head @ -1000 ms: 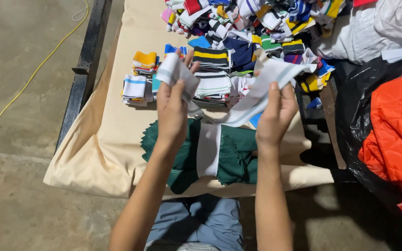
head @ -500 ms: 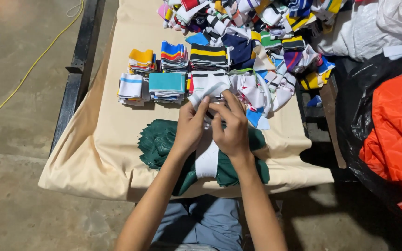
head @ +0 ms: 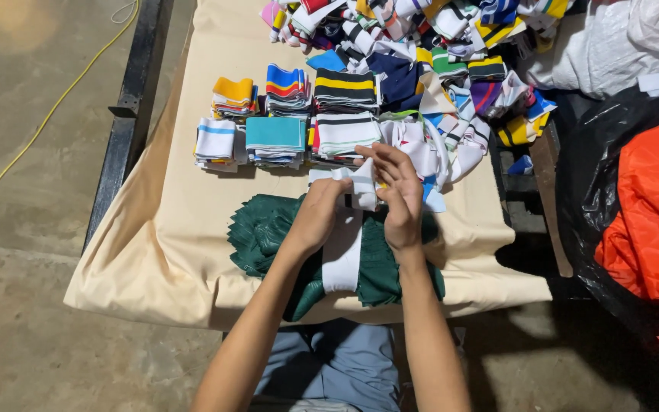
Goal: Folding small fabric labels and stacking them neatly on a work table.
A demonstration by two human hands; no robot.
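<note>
Above the green cloth, both hands pinch a white strip.

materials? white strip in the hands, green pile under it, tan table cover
White strip: looks like soft knit fabric, matte; it folds limply between the left hand and right hand. Green pile: likely ribbed knit, faint ridges show. Tan cover: plain woven cloth, matte, sagging at the edges.

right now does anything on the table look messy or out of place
Yes. The neat stacks at left give way to a loose, tangled heap of striped strips at the far right. Both hands hold a white strip over the green pile.
</note>
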